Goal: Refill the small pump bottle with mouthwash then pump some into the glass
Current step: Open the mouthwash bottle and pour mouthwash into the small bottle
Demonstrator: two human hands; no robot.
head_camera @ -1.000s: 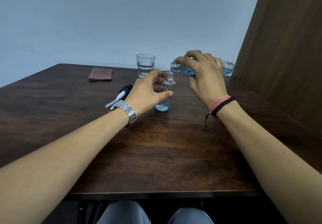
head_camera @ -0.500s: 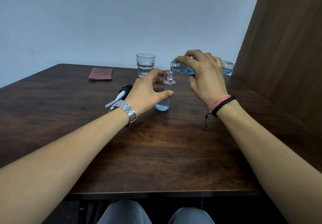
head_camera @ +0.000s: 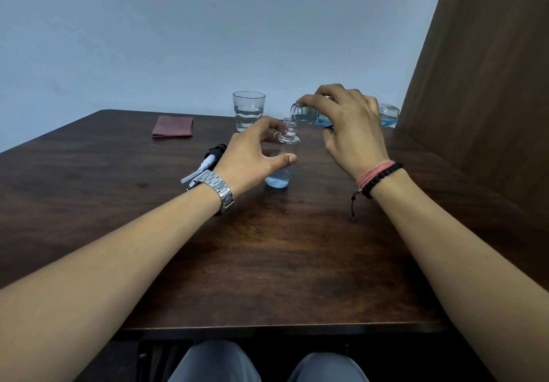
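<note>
The left hand point(head_camera: 252, 159) is curled around the upright small pump bottle point(head_camera: 282, 159), thumb and fingers closed on its sides. The mouthwash bottle point(head_camera: 309, 114), gripped by the right hand point(head_camera: 350, 132), is tipped above its neck. Spillage onto the table point(head_camera: 267, 263) is risked should the mouths misalign.

text: none readable | labels: none | brands: none | numbers: none
</note>
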